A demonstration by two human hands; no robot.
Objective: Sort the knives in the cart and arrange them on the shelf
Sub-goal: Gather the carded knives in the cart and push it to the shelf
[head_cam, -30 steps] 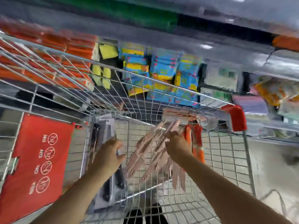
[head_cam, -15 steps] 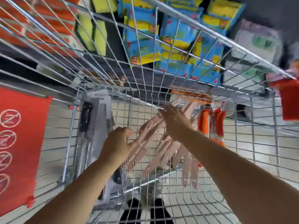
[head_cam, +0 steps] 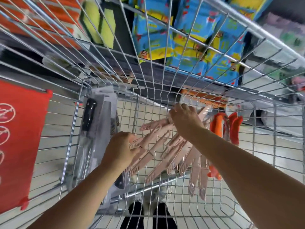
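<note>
Several pale pink knives [head_cam: 162, 152] lie fanned out in the bottom of the wire cart [head_cam: 244, 162]. My left hand [head_cam: 121, 148] is closed around the handles of the leftmost pink knives. My right hand [head_cam: 184, 120] grips the far ends of the pink bunch near the cart's far wall. Orange-handled knives [head_cam: 219, 125] stand to the right of my right hand. Black-handled knives in clear packs [head_cam: 92, 129] lie along the cart's left side.
A red panel with white symbols [head_cam: 21, 142] hangs on the cart's left wall. Beyond the far wall a shelf holds blue and yellow packets [head_cam: 189, 47], yellow sponges [head_cam: 99, 22] and orange packs [head_cam: 49, 15]. Black shoes [head_cam: 148, 214] show under the cart floor.
The view has dropped closer into the cart. My right hand moved farther to the pink knives' far ends, and my left hand moved off the black packs and closed on the pink handles.
</note>
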